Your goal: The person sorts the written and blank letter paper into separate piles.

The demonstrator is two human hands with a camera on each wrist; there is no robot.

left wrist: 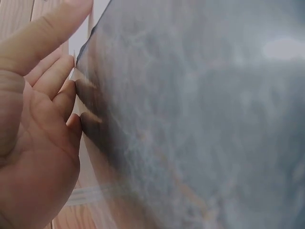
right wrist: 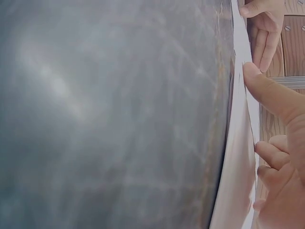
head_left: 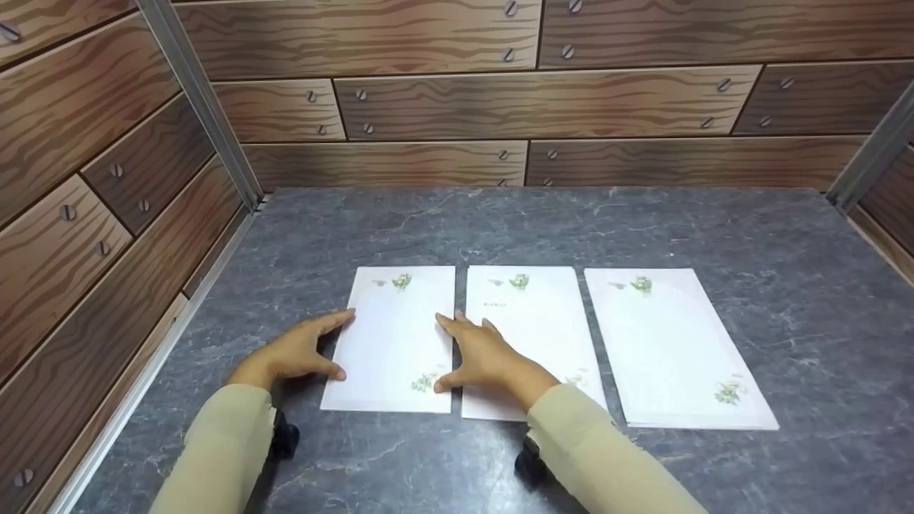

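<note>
Three white paper stacks printed with small green pictures lie side by side: a left stack [head_left: 400, 328], a middle stack [head_left: 546, 343] and a right stack [head_left: 664, 335]. My left hand [head_left: 296, 350] is at the left stack's left edge, thumb and fingers spread apart. Across from it, my right hand [head_left: 485, 357] spans that stack's right edge and covers part of the middle stack. Its thumb and fingertips touch or nearly touch the left stack. The right wrist view shows the right hand [right wrist: 283, 167] low beside the paper edges [right wrist: 238, 143]. No fingers are curled round any paper.
The dark grey marbled table [head_left: 500, 221] carries all the paper. Wood-patterned panels [head_left: 428, 107] stand behind it and on the left [head_left: 86, 178], joined by a grey metal corner post [head_left: 203, 100].
</note>
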